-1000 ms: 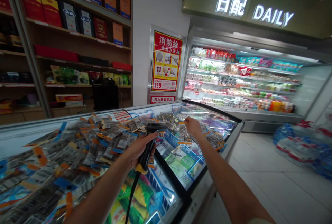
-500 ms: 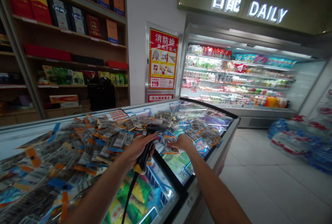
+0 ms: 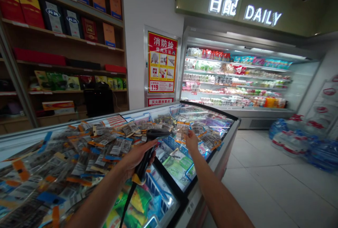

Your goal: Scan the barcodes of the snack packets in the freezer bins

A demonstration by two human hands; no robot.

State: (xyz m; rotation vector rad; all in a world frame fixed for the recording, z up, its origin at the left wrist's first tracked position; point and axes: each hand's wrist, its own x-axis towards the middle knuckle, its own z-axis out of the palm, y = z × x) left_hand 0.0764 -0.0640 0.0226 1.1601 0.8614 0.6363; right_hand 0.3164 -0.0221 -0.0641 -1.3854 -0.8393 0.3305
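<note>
My left hand is wrapped round the grip of a black corded barcode scanner. The scanner's head points right, and its cable runs down between my arms. Over the glass top, my right hand pinches a small clear packet with an orange edge and holds it upright. The packet is to the right of the scanner's head, apart from it. A large heap of similar packets with orange and blue tabs covers the left part of the freezer's glass lid. More packets lie beyond my right hand.
Bagged goods and blue baskets show through the glass of the chest freezer. Shelves of boxes stand behind on the left. A lit refrigerated cabinet is at the back right. Bundles of bottled water stand on the tiled floor.
My right hand has lifted the packet off the pile and raised it upright beside the scanner's head. The left hand keeps hold of the scanner. The view has shifted slightly right.
</note>
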